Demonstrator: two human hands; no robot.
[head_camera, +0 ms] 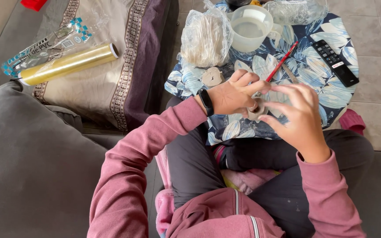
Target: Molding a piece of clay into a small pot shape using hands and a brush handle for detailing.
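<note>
A round table [331,99] with a blue floral cloth carries a translucent jug [251,27] near its far edge. Left of the jug sits a plastic-wrapped lump [204,39], right of it a black remote [334,61], and nearer than it a red pencil [282,61] and small clay piece [212,76].

The tabletop [331,94] wears a cloth of dark blue printed with large pale blue and white leaves. On it lie a red pencil [283,61], a black remote control [335,62] with white and red buttons, a translucent white plastic jug [251,27] and a grey-beige clay piece [212,76]. The left hand [234,94] carries a black wristband [206,102]; both sleeves [124,176] are dusty pink, the trousers [190,167] dark grey. The sofa [27,167] is grey. A beige blanket [111,75] shows purple stripes and geometric bands, under a yellowish roll of cling film [69,64].
</note>
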